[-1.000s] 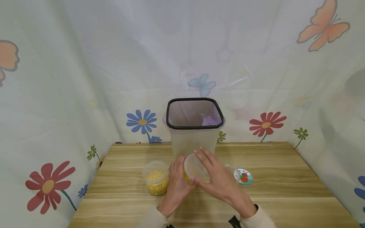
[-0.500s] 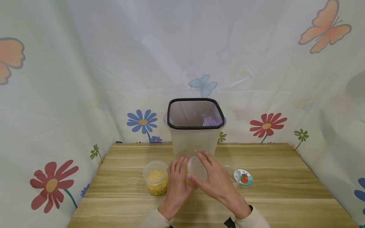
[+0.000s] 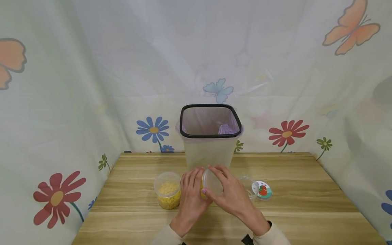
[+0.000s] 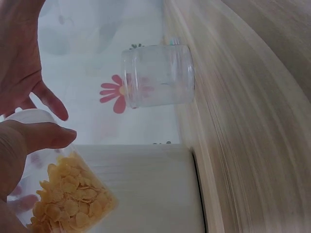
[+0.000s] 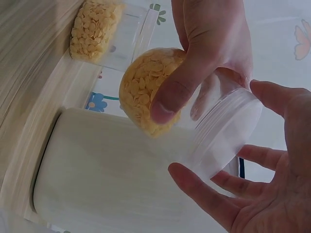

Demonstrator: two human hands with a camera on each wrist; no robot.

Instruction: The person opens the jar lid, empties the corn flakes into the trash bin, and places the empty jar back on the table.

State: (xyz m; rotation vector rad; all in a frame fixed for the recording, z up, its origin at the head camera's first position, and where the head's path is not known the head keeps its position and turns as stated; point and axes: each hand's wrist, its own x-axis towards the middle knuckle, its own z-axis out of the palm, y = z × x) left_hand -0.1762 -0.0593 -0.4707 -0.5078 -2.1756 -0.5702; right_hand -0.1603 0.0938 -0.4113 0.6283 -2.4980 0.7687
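My left hand (image 3: 193, 195) grips a clear plastic jar of yellow flakes (image 4: 73, 196), tilted with its lidded end toward the right. The right hand (image 3: 234, 197) holds the whitish lid (image 5: 231, 131) by its rim, thumb and fingertips spread around it. The lid sits on the jar's mouth in the right wrist view; how tightly it fits I cannot tell. Beside the left hand stands a second jar of yellow flakes (image 3: 168, 195). Right of the hands is a clear jar (image 4: 158, 75) with no flakes in it, partly hidden by the right hand in the head view.
A pale bin (image 3: 208, 149) with a black rim and purple liner stands behind the hands. Next to the clear jar lies a round piece with a tomato print (image 3: 264, 191). Everything stands on a wood-grain table (image 3: 294, 177), with a flowered curtain (image 3: 153, 68) around it.
The right hand's raised fingers have come down onto the lid's rim. The held jar has shifted slightly right and turned a little. The other jars and the bin stay in place.
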